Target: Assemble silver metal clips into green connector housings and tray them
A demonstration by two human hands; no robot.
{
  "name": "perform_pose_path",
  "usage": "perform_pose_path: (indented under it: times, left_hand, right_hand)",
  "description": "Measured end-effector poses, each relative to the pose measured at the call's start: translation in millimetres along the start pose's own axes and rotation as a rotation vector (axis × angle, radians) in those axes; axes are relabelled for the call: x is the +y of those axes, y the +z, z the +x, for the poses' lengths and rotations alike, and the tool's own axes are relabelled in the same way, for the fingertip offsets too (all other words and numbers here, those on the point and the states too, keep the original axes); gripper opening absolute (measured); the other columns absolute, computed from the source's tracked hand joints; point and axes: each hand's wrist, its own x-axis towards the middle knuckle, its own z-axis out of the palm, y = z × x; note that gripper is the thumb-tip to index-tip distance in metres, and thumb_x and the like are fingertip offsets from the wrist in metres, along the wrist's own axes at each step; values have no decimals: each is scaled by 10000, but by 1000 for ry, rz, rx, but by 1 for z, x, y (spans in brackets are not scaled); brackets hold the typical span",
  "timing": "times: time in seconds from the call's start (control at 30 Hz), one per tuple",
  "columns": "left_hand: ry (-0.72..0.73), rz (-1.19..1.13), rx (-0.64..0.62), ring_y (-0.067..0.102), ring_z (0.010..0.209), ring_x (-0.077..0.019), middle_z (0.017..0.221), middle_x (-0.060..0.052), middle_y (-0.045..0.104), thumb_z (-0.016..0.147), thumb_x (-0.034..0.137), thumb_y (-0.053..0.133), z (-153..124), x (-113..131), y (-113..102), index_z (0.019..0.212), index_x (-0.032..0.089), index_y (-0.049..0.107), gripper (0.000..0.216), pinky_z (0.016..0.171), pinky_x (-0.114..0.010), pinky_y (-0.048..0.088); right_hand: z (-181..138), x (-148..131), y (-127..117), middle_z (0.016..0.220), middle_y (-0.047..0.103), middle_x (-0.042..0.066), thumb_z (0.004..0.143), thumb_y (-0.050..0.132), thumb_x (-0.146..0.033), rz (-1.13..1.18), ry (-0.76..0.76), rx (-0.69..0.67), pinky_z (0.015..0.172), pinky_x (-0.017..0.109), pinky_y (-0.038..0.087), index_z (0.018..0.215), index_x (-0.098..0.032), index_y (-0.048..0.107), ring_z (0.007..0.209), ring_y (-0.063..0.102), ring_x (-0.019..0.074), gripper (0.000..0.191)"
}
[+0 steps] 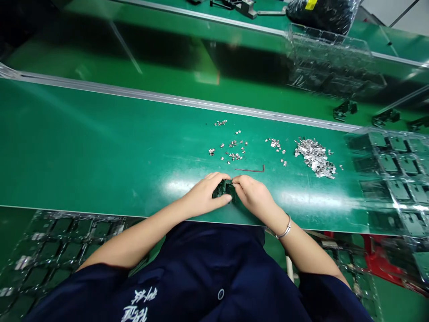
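Observation:
Close to the table's front edge, my left hand (208,195) is closed round a small green circuit board (219,189), fingers behind it and thumb in front. My right hand (251,194) touches the board's upper right side with thumb and forefinger pinched together. Whatever lies between those fingertips is too small to make out. Just beyond my hands lies a dark L-shaped hex key (251,170). Small silver metal clips (234,156) are scattered past it, and a larger heap of metal clips (315,156) sits to the right.
Clear plastic trays (395,179) holding green boards are stacked at the table's right end. A metal rail (167,99) runs along the back of the green table (83,147). Behind it stand several dark board assemblies (345,109). More trays (63,241) lie below the front edge.

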Motion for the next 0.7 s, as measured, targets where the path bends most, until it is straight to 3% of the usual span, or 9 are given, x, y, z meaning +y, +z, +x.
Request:
perform_pose_path:
  times: [0.13,0.3,0.6,0.7]
  left_hand:
    - [-53,290,-51,641,859,-198,896,-12,687,850,229,470,11,11,-14,942,209,583,147,1073,-538,318]
    - [-13,495,-33,644,715,-176,713,-9,664,853,180,449,14,13,-12,800,193,591,153,1066,-502,352]
    - [-25,522,-11,640,678,-191,661,-19,639,844,186,453,17,8,-11,690,195,552,184,1024,-499,401]
    - [-48,424,-35,657,789,-201,779,-22,679,851,197,441,17,4,-18,805,199,592,158,1047,-512,373]
  right_hand:
    - [5,-6,-2,816,606,83,966,334,-168,-74,-68,-76,691,317,481,920,-170,527,761,581,205,198]
    - [10,-10,2,791,583,76,955,314,-129,-169,-133,-78,669,313,466,892,-167,515,735,551,204,214]
    - [23,-18,1,736,561,69,909,356,-76,-218,-121,-121,606,288,425,828,-162,493,662,520,194,182]
    - [27,-15,-1,764,580,68,894,386,-83,-168,-50,-124,612,278,416,827,-173,490,684,540,191,153]
